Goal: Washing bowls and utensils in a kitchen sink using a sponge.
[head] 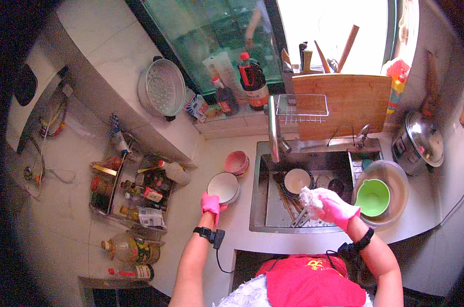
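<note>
My left hand [212,205], in a pink rubber glove, grips the near rim of a white bowl [222,187] at the counter left of the sink. A pink bowl [236,162] stands just behind it. My right hand [333,207], also gloved in pink, is closed on a white, foamy scrubbing cloth [311,199] above the sink [262,215]. Below and behind that hand, the sink holds a small white bowl [297,181] on a dark dish, several chopsticks [285,193] and metal utensils [300,218]. The cloth's exact kind is hidden by foam.
The faucet [273,130] arches over the sink's back left. A green bowl [373,197] rests in a larger translucent basin [399,199] at right, near a lidded steel pot [418,142]. Behind stands a wooden cutting board [343,103]. Bottles and a condiment rack [109,188] line the left.
</note>
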Motion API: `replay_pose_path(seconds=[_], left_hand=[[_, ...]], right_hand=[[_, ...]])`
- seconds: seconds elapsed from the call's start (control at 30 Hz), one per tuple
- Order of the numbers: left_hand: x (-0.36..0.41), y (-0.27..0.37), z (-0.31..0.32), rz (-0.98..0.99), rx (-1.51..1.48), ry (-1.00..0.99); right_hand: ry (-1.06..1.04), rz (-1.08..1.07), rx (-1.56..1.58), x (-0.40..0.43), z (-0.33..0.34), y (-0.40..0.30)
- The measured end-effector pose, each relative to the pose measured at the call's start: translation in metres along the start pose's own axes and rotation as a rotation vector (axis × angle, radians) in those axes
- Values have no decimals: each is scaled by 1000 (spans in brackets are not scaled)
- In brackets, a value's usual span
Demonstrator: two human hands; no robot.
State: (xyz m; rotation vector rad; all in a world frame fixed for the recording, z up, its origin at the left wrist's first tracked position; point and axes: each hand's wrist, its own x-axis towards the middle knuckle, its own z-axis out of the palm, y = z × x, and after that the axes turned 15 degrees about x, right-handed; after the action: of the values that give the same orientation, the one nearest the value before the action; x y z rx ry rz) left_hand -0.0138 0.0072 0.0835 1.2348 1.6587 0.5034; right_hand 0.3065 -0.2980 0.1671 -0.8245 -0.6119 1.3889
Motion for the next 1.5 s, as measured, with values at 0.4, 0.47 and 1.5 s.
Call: replay_pose_path(seconds=[0.4, 0.47, 1.5], left_hand=[[0, -5, 3, 8, 21, 89], [-1, -2, 3, -18, 17, 108], [86, -84, 307, 662, 1292, -514]], right_hand=[[-5, 60, 119, 6, -17, 14], [-59, -67, -86, 14, -20, 18], [396, -88, -896, 172, -239, 209]])
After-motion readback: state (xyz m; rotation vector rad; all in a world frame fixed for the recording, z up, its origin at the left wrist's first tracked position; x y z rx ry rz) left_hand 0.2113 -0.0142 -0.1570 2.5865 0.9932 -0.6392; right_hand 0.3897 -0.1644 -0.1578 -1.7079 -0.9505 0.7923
